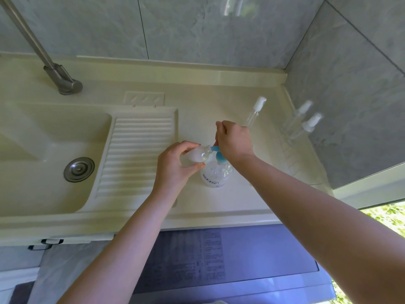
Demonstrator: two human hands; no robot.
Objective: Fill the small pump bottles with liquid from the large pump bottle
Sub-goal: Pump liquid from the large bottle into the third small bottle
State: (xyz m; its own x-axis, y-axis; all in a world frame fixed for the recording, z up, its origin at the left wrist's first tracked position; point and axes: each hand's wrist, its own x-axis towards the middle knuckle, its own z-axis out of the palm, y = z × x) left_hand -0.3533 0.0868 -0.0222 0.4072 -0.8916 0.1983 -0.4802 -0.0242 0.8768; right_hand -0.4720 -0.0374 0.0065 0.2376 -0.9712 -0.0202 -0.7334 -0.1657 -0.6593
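My left hand (175, 165) grasps a small bottle (198, 155), fingers over its far side and thumb on its near side, and holds it tipped on its side. My right hand (233, 141) is curled over the blue pump (217, 153) of the big bottle (215, 175); I cannot tell how hard it presses, since the back of the hand hides the fingers.

Largest first: the counter (219, 200) carries everything, with the sink (43, 154) at far left and the ribbed drainboard (133, 154) between sink and bottles. The big bottle stands upright on the counter, directly below both hands, slightly nearer than the right hand. The small bottle's long axis runs left to right, its open neck pointing right, meeting the blue spout, which points left. Neck and spout look touching or just apart; I cannot tell whether the tip is inside the mouth.

That is the relation I judge the next move to hang on: spout tip lined up with the neck opening, so any press sends liquid in and not onto the counter. The right hand is nearer the pump, the left steadies the target.

Three more small bottles wait to the far right: one (255, 113) just beyond my right hand, two (302, 118) by the wall.
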